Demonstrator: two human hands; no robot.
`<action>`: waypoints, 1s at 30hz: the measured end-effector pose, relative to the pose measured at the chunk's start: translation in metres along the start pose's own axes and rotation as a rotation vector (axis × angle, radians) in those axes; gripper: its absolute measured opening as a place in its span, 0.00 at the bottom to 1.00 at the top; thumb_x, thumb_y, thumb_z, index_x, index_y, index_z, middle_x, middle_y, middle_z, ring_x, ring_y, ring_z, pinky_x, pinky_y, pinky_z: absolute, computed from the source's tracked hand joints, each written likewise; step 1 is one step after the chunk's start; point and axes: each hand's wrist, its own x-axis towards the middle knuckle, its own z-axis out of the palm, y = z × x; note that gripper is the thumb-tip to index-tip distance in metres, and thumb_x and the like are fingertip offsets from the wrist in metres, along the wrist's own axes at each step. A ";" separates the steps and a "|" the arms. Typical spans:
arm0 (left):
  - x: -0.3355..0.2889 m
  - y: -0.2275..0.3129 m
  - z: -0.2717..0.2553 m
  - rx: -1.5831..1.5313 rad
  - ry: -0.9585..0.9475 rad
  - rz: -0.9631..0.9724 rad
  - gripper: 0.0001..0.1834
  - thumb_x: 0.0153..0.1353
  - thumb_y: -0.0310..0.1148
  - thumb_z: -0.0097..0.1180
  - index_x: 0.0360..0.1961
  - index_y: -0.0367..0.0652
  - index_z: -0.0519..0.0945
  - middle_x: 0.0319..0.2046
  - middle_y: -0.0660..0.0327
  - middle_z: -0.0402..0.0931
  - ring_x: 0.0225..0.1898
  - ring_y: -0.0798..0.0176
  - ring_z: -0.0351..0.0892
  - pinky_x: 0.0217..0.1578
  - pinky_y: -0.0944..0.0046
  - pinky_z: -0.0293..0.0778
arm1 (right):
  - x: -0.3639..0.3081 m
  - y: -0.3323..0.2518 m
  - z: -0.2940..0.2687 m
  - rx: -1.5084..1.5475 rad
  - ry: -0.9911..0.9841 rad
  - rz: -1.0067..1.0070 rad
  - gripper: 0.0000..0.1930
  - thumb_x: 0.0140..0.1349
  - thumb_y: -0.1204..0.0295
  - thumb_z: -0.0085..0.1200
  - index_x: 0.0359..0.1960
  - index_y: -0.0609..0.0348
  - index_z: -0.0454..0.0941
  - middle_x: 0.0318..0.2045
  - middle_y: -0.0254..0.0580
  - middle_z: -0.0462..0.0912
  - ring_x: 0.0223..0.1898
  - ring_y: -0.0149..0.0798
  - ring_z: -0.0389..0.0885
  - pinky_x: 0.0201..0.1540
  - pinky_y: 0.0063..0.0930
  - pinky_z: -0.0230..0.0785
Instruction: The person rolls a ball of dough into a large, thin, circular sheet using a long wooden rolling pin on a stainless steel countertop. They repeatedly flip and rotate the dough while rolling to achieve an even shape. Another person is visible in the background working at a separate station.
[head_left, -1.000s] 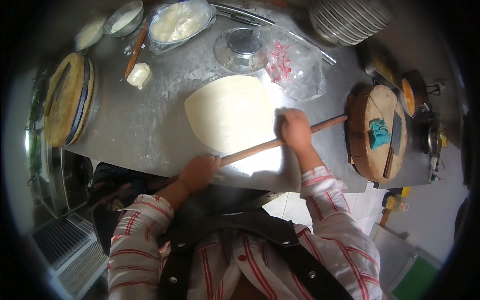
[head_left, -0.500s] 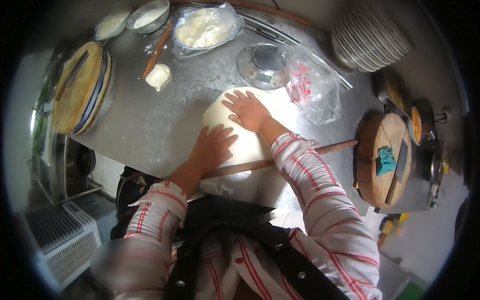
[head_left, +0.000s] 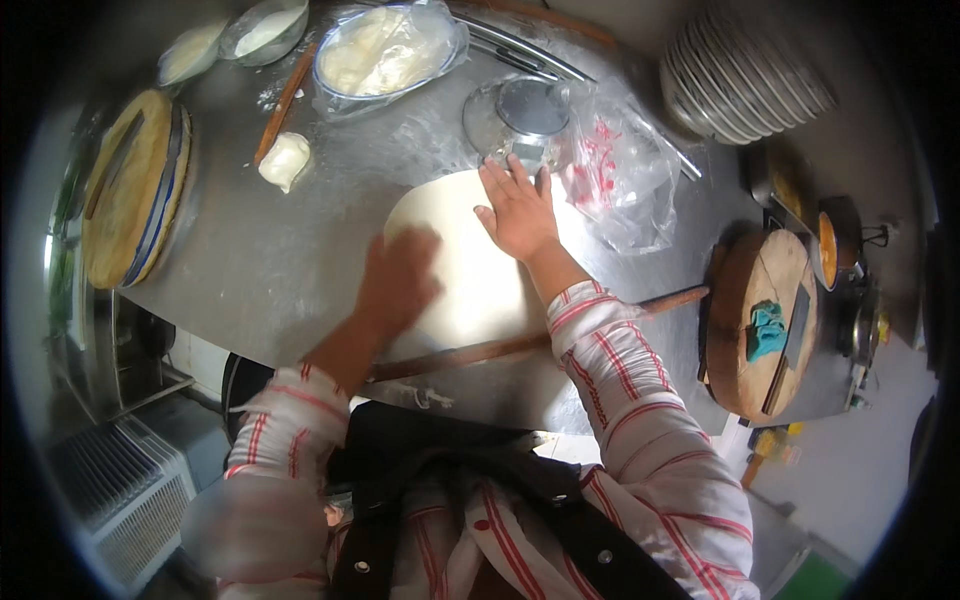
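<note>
"Where to find the dough sheet (head_left: 475, 280)?"

"Flat on the worktop (head_left: 240, 250), near the middle of the front edge, with a rolling pin (head_left: 470, 354) along its near side, passing beneath the right sleeve (head_left: 600, 345)."

"Now the hands. First, the right hand (head_left: 522, 218)?"

"Open, fingers spread, palm down over the sheet's far part, pointing toward the worktop's back edge, just in front of the scale (head_left: 527, 108)."

"And the left hand (head_left: 395, 285)?"

"Over the sheet's left part, but blurred; cannot tell whether open or curled, nor whether touching the dough."

"Toward the right edge?"

"See a thick round chopping block (head_left: 778, 268) bearing a teal cloth (head_left: 767, 332) and a cleaver (head_left: 797, 328). Nearer the sheet, a crumpled clear bag (head_left: 640, 205), beside the scale. Toward the back right corner, a stack of plates (head_left: 735, 80)."

"And leftward?"

"At the left edge, a round tan board (head_left: 112, 240). Farther in, a lump of dough (head_left: 284, 162) at the near end of a wooden stick (head_left: 285, 108). Toward the back edge, a blue-rimmed bowl (head_left: 365, 97) under clear plastic."
</note>
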 end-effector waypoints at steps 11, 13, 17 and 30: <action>-0.073 0.041 0.005 -0.013 -0.263 0.534 0.19 0.56 0.34 0.55 0.48 0.40 0.77 0.34 0.60 0.76 0.38 0.58 0.75 0.43 0.57 0.68 | -0.097 0.036 -0.005 0.260 0.278 -0.004 0.24 0.62 0.64 0.53 0.59 0.59 0.73 0.60 0.54 0.71 0.62 0.59 0.66 0.65 0.54 0.56; -0.067 0.038 0.000 0.036 -0.411 0.434 0.19 0.56 0.31 0.54 0.50 0.38 0.77 0.35 0.59 0.77 0.39 0.56 0.76 0.44 0.54 0.69 | -0.135 0.035 -0.022 0.426 0.267 -0.089 0.22 0.59 0.66 0.56 0.55 0.59 0.75 0.55 0.54 0.75 0.57 0.59 0.70 0.61 0.49 0.61; -0.037 -0.004 -0.009 0.004 -0.160 0.246 0.16 0.57 0.31 0.53 0.47 0.37 0.76 0.34 0.56 0.77 0.40 0.52 0.77 0.46 0.51 0.69 | -0.190 0.018 -0.023 0.363 0.163 -0.079 0.20 0.55 0.70 0.58 0.51 0.59 0.76 0.48 0.51 0.77 0.51 0.53 0.74 0.54 0.47 0.66; -0.055 0.064 0.029 -1.494 0.201 -1.113 0.13 0.63 0.36 0.58 0.36 0.35 0.73 0.31 0.58 0.72 0.26 0.67 0.71 0.24 0.66 0.67 | -0.193 -0.024 -0.008 0.371 0.127 0.157 0.17 0.56 0.75 0.57 0.48 0.64 0.74 0.40 0.53 0.78 0.41 0.55 0.76 0.46 0.47 0.69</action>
